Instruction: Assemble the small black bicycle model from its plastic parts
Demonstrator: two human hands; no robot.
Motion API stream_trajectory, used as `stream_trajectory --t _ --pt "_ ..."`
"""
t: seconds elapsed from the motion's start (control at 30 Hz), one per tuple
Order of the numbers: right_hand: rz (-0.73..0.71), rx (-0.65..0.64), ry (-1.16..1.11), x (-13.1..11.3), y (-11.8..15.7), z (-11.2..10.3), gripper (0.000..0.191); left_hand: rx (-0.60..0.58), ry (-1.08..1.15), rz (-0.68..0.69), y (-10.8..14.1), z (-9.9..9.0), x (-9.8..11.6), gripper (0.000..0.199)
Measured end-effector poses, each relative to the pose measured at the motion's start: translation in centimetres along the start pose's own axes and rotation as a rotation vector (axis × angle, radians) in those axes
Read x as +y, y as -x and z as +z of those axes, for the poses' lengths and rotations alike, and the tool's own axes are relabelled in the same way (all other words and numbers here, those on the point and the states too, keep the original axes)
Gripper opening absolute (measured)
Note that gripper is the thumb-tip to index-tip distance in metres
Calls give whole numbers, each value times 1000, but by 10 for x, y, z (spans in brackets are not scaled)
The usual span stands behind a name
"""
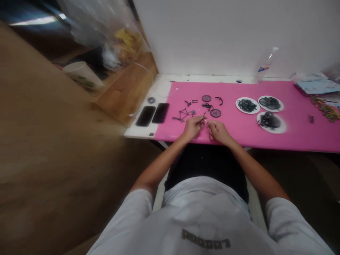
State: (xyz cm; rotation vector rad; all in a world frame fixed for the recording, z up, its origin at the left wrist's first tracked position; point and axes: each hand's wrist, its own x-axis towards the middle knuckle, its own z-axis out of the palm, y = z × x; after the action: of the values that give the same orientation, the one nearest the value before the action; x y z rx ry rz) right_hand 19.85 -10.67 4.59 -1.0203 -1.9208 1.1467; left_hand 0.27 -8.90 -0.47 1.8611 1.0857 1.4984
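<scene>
My left hand [193, 126] and my right hand [218, 131] are close together over the front edge of the pink sheet [233, 132]. Their fingers are pinched around something small and pale between them, too small to name. Just beyond my hands lie black model bicycle parts: a frame [183, 113], a spoked wheel [206, 98], a second wheel [215, 113] and a curved piece [220, 100]. A dark cluster of parts [207, 106] sits between the wheels, and short thin pieces [194, 101] lie farther left.
Three white plates with dark parts stand right, one nearest the front [283, 126]. Two black phones [145, 116] lie left, near a round metal disc [151, 100]. A clear bottle [267, 62] is at the back, and bagged items [318, 85] are far right.
</scene>
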Motion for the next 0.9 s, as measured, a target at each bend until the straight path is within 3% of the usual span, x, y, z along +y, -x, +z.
stream_trajectory --t 0.13,0.27,0.37,0.5,0.63,0.77,0.9 --pt "203 -96 -461 -8 -1 -1 58 -22 -50 15 -2 -5 5 37" --pt "235 -86 -530 -7 -6 -4 55 -102 -51 14 -11 -11 17 34" --pt "158 15 -334 -7 -8 -5 52 -150 -8 -33 -22 -12 26 31" --pt "-122 158 268 -4 -6 -11 45 -200 -3 -53 -33 -12 31 34" --pt "-223 150 723 3 -5 -15 47 -173 -2 -34 -31 -15 30 38" --pt "-180 106 861 8 -5 -9 44 -134 -16 -15 -18 -19 21 31" --pt "-116 56 717 6 -4 0 38 -115 -38 -20 -9 -19 8 27"
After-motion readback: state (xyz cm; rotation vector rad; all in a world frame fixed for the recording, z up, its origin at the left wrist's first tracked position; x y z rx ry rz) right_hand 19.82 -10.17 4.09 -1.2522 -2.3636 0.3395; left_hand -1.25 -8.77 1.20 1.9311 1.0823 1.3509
